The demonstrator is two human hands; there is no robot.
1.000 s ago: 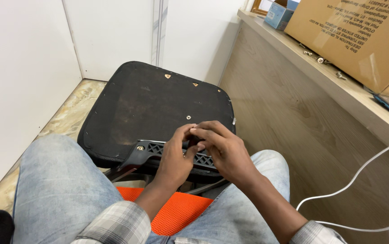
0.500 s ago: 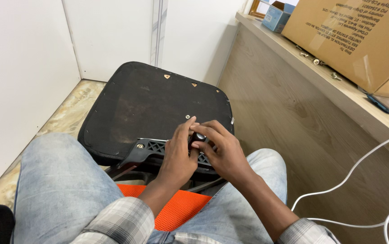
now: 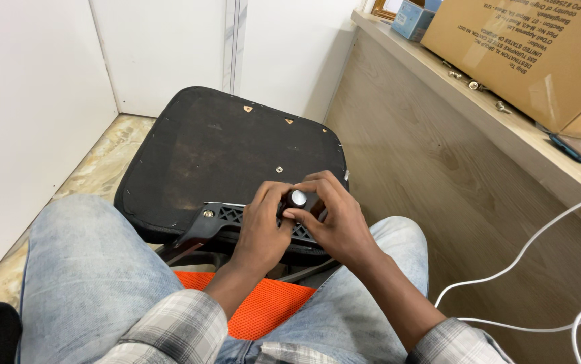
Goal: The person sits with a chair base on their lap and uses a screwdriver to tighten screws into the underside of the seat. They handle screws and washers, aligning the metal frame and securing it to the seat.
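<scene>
Sitting with knees apart in pale blue jeans (image 3: 95,269), the person has an upturned black chair seat pan (image 3: 223,148) propped in front of them, its flat dusty underside facing up so the fittings can be reached. At the far left a white wall panel (image 3: 27,108) runs down to a marbled floor tile (image 3: 95,155). Near the seat's front edge lies a black ribbed plastic mounting bracket (image 3: 226,217) with a bright screw head at its left end, resting against the underside, apparently where it bolts on. The left hand (image 3: 260,232) is curled shut over the bracket, fingers pressing down as though to steady it. Just right of it, touching fingertip to fingertip, the right hand (image 3: 334,219) pinches a small black cylindrical knob with a silver cap (image 3: 298,198), held upright above the bracket between thumb and fingers; whether it is seated in the bracket or merely held over it I cannot tell. Below the hands an orange mesh chair back (image 3: 263,307) shows between the thighs. Further right a light wooden panel (image 3: 439,168) rises to a wooden shelf (image 3: 506,128) bearing a large brown cardboard box (image 3: 533,47), and white cables (image 3: 526,269) loop down across the panel.
</scene>
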